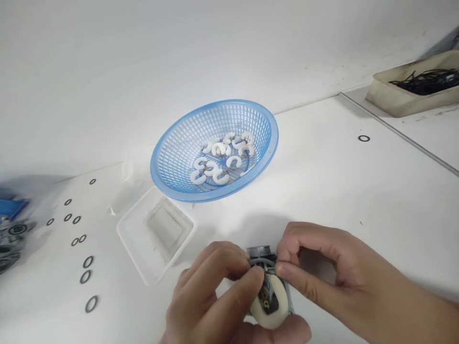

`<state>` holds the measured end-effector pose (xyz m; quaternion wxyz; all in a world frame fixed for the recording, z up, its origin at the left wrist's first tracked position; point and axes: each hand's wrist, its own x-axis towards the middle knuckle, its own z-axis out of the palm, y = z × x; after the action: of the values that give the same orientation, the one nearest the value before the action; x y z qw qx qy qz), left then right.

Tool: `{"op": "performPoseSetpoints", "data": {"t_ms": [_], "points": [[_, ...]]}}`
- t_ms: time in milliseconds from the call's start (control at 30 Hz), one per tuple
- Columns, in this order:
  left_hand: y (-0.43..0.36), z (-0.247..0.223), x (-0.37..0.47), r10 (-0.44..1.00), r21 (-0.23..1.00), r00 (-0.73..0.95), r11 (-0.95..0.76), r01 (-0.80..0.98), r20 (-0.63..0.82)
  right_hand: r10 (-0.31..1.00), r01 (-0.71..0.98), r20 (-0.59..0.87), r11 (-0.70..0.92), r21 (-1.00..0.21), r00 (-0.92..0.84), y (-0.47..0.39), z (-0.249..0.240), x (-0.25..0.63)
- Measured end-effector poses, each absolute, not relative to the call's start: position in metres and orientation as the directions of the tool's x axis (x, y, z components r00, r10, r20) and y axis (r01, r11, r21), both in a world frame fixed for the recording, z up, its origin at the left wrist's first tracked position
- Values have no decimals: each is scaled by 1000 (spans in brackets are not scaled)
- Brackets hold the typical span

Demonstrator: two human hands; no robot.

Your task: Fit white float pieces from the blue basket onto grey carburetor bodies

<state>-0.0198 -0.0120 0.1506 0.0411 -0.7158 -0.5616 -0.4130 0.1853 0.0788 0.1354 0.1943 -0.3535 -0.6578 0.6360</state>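
Observation:
A metal carburetor (258,250) lies in my left hand (211,296), whose fingers wrap around it from the left and below. Over its open underside sits a cream U-shaped float (281,306), with brass jets (266,303) showing in the gap. My left thumb presses near the float's hinge end. At the right edge of the carburetor, my right hand (333,267) has thumb and index finger pinched together. Whatever is between those fingertips is too small or hidden to make out.
A blue mesh basket (158,179) with several white floats (234,162) stands behind my hands. Left of it are a white tray (134,248) and several black rings (86,276). Metal parts (12,239) lie far left. A beige bin (390,98) of black cords stands back right.

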Motion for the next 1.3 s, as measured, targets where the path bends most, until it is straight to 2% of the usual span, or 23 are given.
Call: {"op": "performPoseSetpoints", "data": {"t_ms": [100,333,600,833,933,1100,1200,1300], "points": [[-12,152,-19,780,428,16,-361,828,626,709,214,-198,-68,-975,-677,80,136,185],[-12,138,-23,780,571,-66,-394,720,622,707,213,-209,-84,-973,-675,81,136,185],[-14,143,-28,804,547,-29,-376,748,594,708,193,-193,-82,-978,-679,79,136,186],[-18,149,-33,850,625,-5,-384,680,527,702,272,-217,-35,-962,-678,73,145,188],[-30,146,-29,877,674,-61,-319,666,476,704,276,-212,-24,-961,-678,72,148,189],[-55,130,-4,863,792,-323,-134,596,388,706,269,-196,-7,-963,-681,70,147,189],[-59,122,10,800,779,-397,-134,613,450,711,264,-177,11,-965,-680,69,146,189],[-57,118,15,758,706,-348,-201,679,551,719,272,-173,23,-962,-673,67,145,190]]}}
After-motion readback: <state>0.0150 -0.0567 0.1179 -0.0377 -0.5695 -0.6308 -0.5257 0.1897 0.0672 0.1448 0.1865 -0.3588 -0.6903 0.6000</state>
